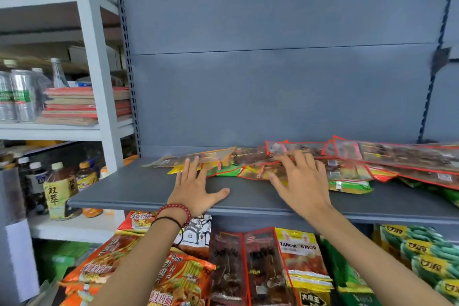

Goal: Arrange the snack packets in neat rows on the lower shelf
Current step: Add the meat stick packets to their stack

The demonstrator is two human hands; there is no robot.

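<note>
Snack packets [387, 156] jumbled along far edge of grey shelf [129, 189], centre to right. Left hand [196, 190] flat, tips at packets; right hand [304, 181] spread atop pile (fingers straight, not curled).

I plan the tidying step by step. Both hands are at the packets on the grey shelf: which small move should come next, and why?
Probably slide the red-edged packet under the right hand toward the bare shelf front: the packets lie overlapped and askew, and the left hand only touches their edge.

Two hands showed, left hand [197, 187] and right hand [301, 180]; one bead bracelet [176, 210]; snack packets [347, 156] overlapped beyond counting.
</note>
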